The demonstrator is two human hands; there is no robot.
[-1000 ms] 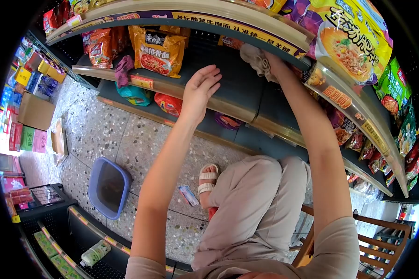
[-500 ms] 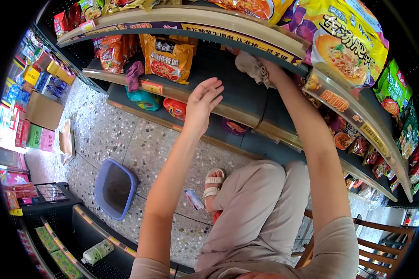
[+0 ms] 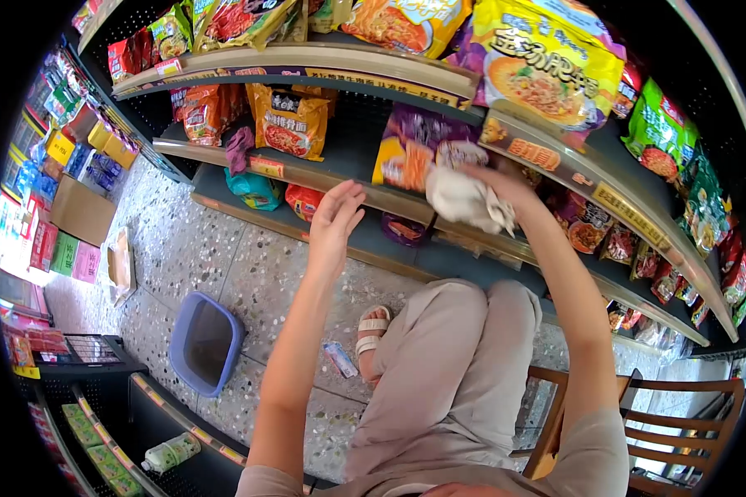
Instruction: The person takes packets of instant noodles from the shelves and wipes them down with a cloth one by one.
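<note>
My right hand (image 3: 510, 189) grips a crumpled whitish cloth (image 3: 464, 197) in front of the middle shelf. Right behind the cloth stands a purple and yellow instant noodle packet (image 3: 406, 149), partly covered by it; whether hand and packet touch, I cannot tell. My left hand (image 3: 333, 219) is raised before the shelf's front edge, holding nothing, with its fingers loosely apart. Further left on that shelf sits an orange noodle packet (image 3: 290, 123). A purple-pink rag (image 3: 239, 149) hangs over the shelf lip beside it.
Noodle packets line the upper shelf (image 3: 307, 66) and the curved right end. A blue bin (image 3: 206, 344) stands on the speckled floor, near a small blue-white packet (image 3: 340, 359). A wooden chair (image 3: 680, 435) is at right. Lower left, a shelf holds a bottle (image 3: 172, 452).
My right hand has come out from under the upper shelf with the cloth, toward me. The purple and yellow packet now shows on the middle shelf. My left hand has shifted slightly lower and left.
</note>
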